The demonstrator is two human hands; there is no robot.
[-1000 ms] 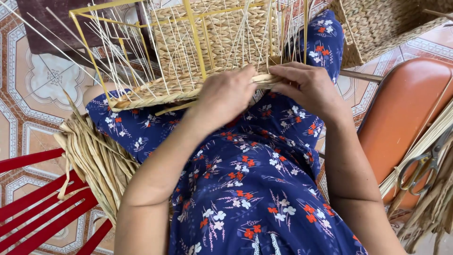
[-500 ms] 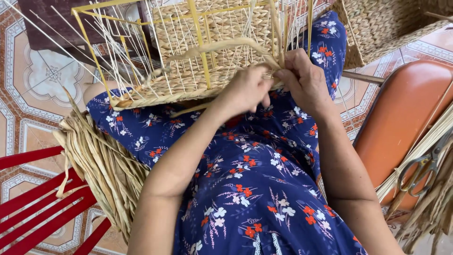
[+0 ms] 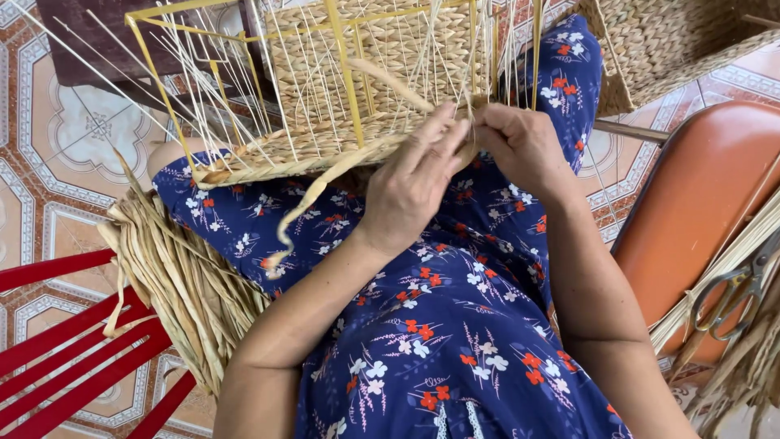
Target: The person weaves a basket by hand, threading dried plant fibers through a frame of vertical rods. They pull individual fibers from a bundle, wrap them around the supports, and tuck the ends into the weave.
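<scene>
A half-woven straw basket [image 3: 325, 138] on a yellow wire frame [image 3: 345, 69] rests on my lap, over a blue flowered dress [image 3: 439, 325]. My left hand [image 3: 410, 183] and my right hand [image 3: 520, 146] meet at the basket's near right edge. Both pinch a flat straw strand [image 3: 325, 183] there. One end of the strand hangs loose down over my left thigh. Its other end runs up across the basket's thin upright spokes [image 3: 211, 89]. The fingertips are partly hidden behind the woven rim.
A bundle of dried straw [image 3: 175, 276] lies at my left side, beside a red slatted chair [image 3: 73, 349]. An orange seat [image 3: 699, 211] with scissors [image 3: 735, 289] and more straw stands at right. Another woven basket [image 3: 674, 49] sits at the top right, on patterned floor tiles.
Both hands have shifted up and right along the basket's near edge. The straw strand has been pulled through and now hangs loose over my left thigh.
</scene>
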